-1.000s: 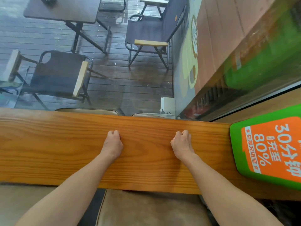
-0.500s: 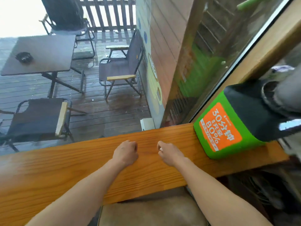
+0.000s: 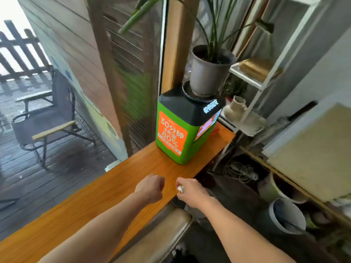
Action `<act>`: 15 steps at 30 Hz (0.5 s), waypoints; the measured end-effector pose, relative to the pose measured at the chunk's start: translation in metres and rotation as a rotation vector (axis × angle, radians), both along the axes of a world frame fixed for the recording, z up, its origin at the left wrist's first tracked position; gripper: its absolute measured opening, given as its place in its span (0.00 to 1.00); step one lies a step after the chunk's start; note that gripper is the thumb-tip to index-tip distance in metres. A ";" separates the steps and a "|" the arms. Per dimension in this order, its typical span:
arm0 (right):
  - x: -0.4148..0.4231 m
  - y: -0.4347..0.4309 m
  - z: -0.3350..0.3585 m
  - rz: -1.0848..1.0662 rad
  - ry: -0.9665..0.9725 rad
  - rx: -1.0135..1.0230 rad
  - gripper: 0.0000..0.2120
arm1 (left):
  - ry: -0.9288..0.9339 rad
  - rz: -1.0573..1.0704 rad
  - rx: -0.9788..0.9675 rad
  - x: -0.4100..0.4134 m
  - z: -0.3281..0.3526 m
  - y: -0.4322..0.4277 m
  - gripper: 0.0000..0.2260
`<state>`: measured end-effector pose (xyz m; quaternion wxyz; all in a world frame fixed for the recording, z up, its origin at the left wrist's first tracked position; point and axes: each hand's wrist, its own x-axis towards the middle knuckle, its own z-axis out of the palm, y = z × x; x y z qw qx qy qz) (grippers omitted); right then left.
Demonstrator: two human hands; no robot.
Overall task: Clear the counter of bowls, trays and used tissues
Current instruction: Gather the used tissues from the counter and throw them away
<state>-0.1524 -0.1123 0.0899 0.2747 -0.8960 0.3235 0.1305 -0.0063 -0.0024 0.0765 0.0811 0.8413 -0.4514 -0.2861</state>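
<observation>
A long orange wooden counter [image 3: 106, 194] runs from lower left to the right along a window. My left hand [image 3: 151, 187] rests on it as a closed fist with nothing visible in it. My right hand [image 3: 190, 190] is at the counter's near edge, fingers closed around a small white scrap that looks like a used tissue [image 3: 180, 189]. The two hands are close together, a small gap apart. No bowls or trays are in view on the counter.
A green and orange box [image 3: 177, 135] stands on the counter's right end with a grey potted plant [image 3: 207, 73] on top. A white shelf [image 3: 252, 78] holds a vase [image 3: 235, 107]. Buckets [image 3: 286, 215] sit on the floor at right. A brown stool seat [image 3: 161, 234] is below me.
The view has swung right, bringing the box, plant and shelf into sight. My hands have come closer together, and a white scrap now shows in my right hand.
</observation>
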 end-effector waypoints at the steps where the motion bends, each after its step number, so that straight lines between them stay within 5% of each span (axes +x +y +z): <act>1: -0.014 -0.007 0.001 -0.045 -0.011 0.001 0.07 | 0.001 -0.053 0.011 -0.009 0.000 -0.013 0.10; 8: -0.123 -0.071 -0.006 -0.285 -0.052 0.015 0.09 | 0.048 -0.239 0.018 -0.098 -0.007 -0.114 0.10; 15: -0.195 -0.150 -0.067 -0.267 -0.045 0.000 0.14 | 0.126 -0.278 0.124 -0.190 -0.051 -0.203 0.09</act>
